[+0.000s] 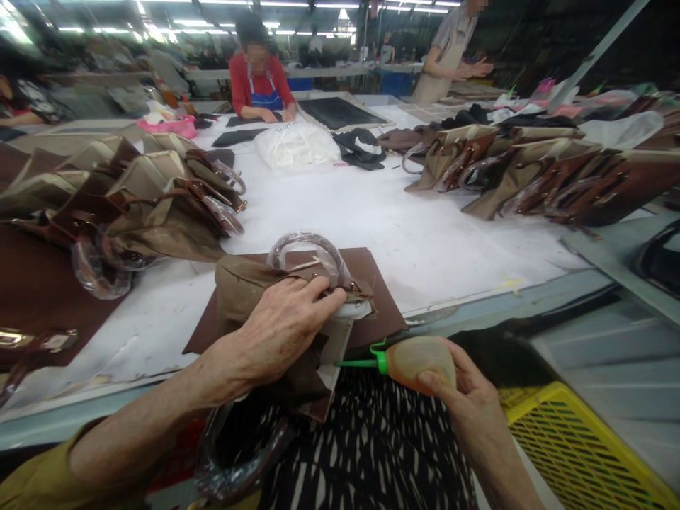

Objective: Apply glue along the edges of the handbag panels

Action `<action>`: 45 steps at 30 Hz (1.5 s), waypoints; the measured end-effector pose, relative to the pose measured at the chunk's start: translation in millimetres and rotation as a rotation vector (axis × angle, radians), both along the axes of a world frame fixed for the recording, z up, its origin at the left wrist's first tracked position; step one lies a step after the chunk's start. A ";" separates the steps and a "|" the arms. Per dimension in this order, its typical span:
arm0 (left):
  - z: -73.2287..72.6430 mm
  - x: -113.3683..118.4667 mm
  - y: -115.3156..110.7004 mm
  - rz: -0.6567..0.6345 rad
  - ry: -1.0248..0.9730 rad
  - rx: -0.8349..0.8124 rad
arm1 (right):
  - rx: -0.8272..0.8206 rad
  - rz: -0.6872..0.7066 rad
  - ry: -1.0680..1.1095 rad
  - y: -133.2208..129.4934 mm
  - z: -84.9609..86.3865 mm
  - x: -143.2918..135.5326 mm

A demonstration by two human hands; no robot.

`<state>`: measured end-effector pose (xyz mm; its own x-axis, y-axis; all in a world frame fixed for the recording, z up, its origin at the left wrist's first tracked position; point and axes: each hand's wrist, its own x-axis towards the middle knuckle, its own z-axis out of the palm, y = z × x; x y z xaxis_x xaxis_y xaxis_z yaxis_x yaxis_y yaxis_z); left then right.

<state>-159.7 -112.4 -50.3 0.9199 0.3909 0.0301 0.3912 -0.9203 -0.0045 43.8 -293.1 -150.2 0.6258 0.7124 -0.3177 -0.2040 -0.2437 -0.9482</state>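
The left hand [287,322] is pressing flat, fingers spread and lying together over the top of an olive-brown bag [249,283], which is resting on a dark brown board [380,297] at the near edge of the worktop [414,234] and is hanging partly over that edge toward the lap. The right hand [467,404] is curling around a soft squeeze bottle [417,361], thumb and fingers closing on its body, and its green nozzle [355,363] is pointing at the pale panel just under the left hand's fingers.

Judging from this, a hard squeeze could be pushing out too much of the contents, which would be smearing the fabric or the left fingertips sitting so near the nozzle. The bag could also be sliding off the near edge, since much of it is overhanging. The plastic-wrapped handle [308,248] is lying just behind the left hand and could be catching drips.

Counted: one bottle, one board, one bag in hand. Toward the left edge, roughly five or six finished bags [159,205] are lying overlapped; toward the right edge, about six more bags [531,177], too bunched to count exactly. Two other people are working at the far edge. One yellow crate [574,446] is sitting below the near right corner.
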 end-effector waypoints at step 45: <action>-1.1 1.1 1.3 -0.012 -0.001 0.001 | -0.054 0.039 0.068 -24.5 4.6 -16.0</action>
<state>-158.6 -111.2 -51.4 0.9247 0.3795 0.0310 0.3798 -0.9250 -0.0050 27.8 -317.6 -145.6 0.5735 0.7166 -0.3969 -0.2564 -0.3032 -0.9178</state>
